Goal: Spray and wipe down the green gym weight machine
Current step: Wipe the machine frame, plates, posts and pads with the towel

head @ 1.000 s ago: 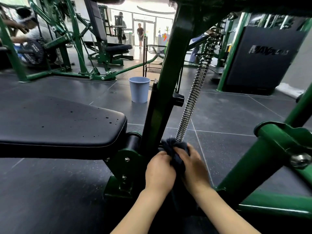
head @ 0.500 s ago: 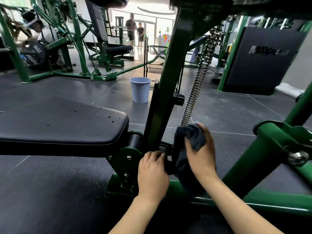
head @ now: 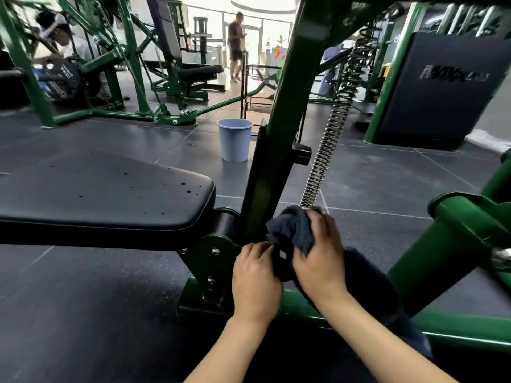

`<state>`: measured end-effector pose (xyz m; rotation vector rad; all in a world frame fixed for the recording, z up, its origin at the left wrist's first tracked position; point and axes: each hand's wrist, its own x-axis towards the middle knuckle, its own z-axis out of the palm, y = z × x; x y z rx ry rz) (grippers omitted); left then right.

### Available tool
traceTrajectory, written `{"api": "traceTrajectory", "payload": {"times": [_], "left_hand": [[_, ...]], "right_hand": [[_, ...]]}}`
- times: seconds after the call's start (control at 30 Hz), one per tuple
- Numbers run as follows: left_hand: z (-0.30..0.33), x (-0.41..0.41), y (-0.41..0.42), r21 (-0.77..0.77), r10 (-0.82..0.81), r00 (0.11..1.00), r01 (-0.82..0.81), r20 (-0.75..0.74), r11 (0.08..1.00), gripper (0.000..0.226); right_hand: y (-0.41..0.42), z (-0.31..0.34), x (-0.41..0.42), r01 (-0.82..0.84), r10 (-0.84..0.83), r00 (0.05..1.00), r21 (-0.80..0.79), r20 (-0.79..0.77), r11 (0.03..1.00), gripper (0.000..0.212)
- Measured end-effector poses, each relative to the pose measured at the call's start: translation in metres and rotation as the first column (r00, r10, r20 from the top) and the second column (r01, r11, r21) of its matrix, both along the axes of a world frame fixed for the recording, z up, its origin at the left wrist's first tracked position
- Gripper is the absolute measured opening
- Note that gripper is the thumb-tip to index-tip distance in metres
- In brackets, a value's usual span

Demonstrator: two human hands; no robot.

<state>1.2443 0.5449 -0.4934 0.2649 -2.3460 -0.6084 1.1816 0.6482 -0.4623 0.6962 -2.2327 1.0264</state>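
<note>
Beside the green upright (head: 279, 150), the right hand (head: 320, 258) presses a bunched dark cloth (head: 293, 230) under the spring (head: 326, 150); the left hand (head: 255, 280) grips its tail. Wiping is underway; the frame's lower joint likely follows.

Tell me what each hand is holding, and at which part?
The right hand grips the dark cloth by its bunched upper end, at the spring's base. The left hand pinches the cloth's lower part.
</note>
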Motion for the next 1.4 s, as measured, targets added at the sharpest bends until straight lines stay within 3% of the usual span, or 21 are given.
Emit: {"api": "traceTrajectory", "payload": {"times": [0.1, 0.23, 0.33, 0.43, 0.5, 0.57, 0.6, 0.67, 0.73, 0.8, 0.83, 0.9, 1.03, 1.1, 1.17, 1.2, 1.23, 1.27, 1.33, 1.4], "left_hand": [[-0.011, 0.003, -0.004, -0.045, -0.013, 1.0, 0.012, -0.019, 0.999, 0.022], [-0.014, 0.007, -0.008, -0.059, -0.068, 0.998, 0.068, 0.018, 0.996, 0.032], [-0.007, 0.015, -0.007, 0.016, -0.1, 0.995, 0.1, 0.017, 0.995, 0.045], [0.019, 0.021, -0.013, 0.293, -0.06, 0.994, 0.03, 0.094, 0.956, 0.045], [0.037, 0.03, -0.017, 0.609, -0.159, 0.96, -0.015, 0.23, 0.793, 0.045], [0.048, 0.046, -0.023, 0.879, -0.379, 0.894, -0.033, 0.239, 0.475, 0.051], [0.053, 0.059, -0.025, 0.937, -0.496, 0.837, -0.053, 0.23, 0.345, 0.049], [0.055, 0.086, -0.033, 0.974, -0.668, 0.72, -0.055, 0.191, 0.22, 0.033], [0.049, 0.109, -0.042, 0.987, -0.678, 0.722, -0.049, 0.141, 0.153, 0.027], [0.043, 0.126, -0.055, 0.993, -0.627, 0.777, 0.016, 0.06, 0.116, 0.045], [0.046, 0.132, -0.062, 0.989, -0.583, 0.811, 0.045, 0.044, 0.137, 0.051], [0.058, 0.136, -0.076, 0.953, -0.433, 0.898, 0.062, 0.075, 0.296, 0.05], [0.129, 0.128, -0.104, 0.686, -0.21, 0.97, 0.068, 0.126, 0.725, 0.033], [0.168, 0.112, -0.126, 0.523, -0.059, 0.995, 0.009, 0.079, 0.852, 0.036], [0.196, 0.095, -0.153, 0.391, 0.033, 0.994, -0.071, 0.103, 0.918, 0.059], [0.201, 0.085, -0.168, 0.306, 0.042, 0.977, -0.105, 0.207, 0.946, 0.077], [0.2, 0.077, -0.179, 0.211, 0.045, 0.93, -0.13, 0.365, 0.969, 0.094], [0.194, 0.07, -0.19, 0.121, 0.049, 0.852, -0.131, 0.522, 0.984, 0.105], [0.177, 0.065, -0.207, 0.078, 0.027, 0.758, -0.103, 0.652, 0.992, 0.102], [0.164, 0.066, -0.221, 0.26, -0.088, 0.84, -0.065, 0.536, 0.963, 0.077]], "right_hand": [[-0.02, -0.019, 0.012, 0.081, -0.079, 0.997, 0.256, -0.016, 0.963, 0.044], [-0.01, -0.021, 0.01, 0.015, -0.162, 0.955, 0.504, 0.249, 0.863, 0.042], [0.01, -0.008, 0.013, 0.041, -0.227, 0.864, 0.387, 0.449, 0.921, 0.028], [0.016, 0.021, 0.024, 0.058, -0.229, 0.845, 0.342, 0.484, 0.938, 0.023], [0.011, 0.04, 0.034, 0.014, -0.119, 0.86, 0.21, 0.496, 0.978, 0.011], [-0.002, 0.055, 0.049, -0.073, 0.067, 0.851, -0.01, 0.521, 0.997, 0.009], [-0.01, 0.06, 0.056, -0.103, 0.165, 0.816, -0.143, 0.553, 0.984, 0.012], [-0.029, 0.065, 0.068, -0.109, 0.38, 0.69, -0.43, 0.617, 0.896, 0.018], [-0.045, 0.065, 0.079, -0.054, 0.581, 0.493, -0.643, 0.648, 0.764, 0.013], [-0.057, 0.065, 0.087, -0.045, 0.697, 0.324, -0.726, 0.639, 0.687, 0.019], [-0.061, 0.065, 0.091, -0.072, 0.734, 0.267, -0.746, 0.625, 0.662, 0.027], [-0.063, 0.068, 0.092, -0.144, 0.756, 0.247, -0.748, 0.606, 0.647, 0.037], [-0.072, 0.098, 0.083, -0.27, 0.712, 0.459, -0.68, 0.531, 0.681, 0.046], [-0.084, 0.125, 0.074, -0.286, 0.672, 0.599, -0.667, 0.436, 0.688, 0.034], [-0.101, 0.152, 0.068, -0.259, 0.488, 0.758, -0.488, 0.432, 0.834, 0.027], [-0.11, 0.159, 0.063, -0.211, 0.309, 0.845, -0.259, 0.436, 0.943, 0.038], [-0.118, 0.16, 0.06, -0.139, 0.113, 0.917, 0.041, 0.384, 0.989, 0.058], [-0.127, 0.159, 0.059, -0.067, -0.022, 0.954, 0.285, 0.298, 0.956, 0.078], [-0.148, 0.147, 0.065, -0.092, -0.066, 0.947, 0.459, 0.316, 0.883, 0.095], [-0.175, 0.134, 0.074, -0.203, -0.063, 0.851, 0.437, 0.522, 0.876, 0.101]]}}
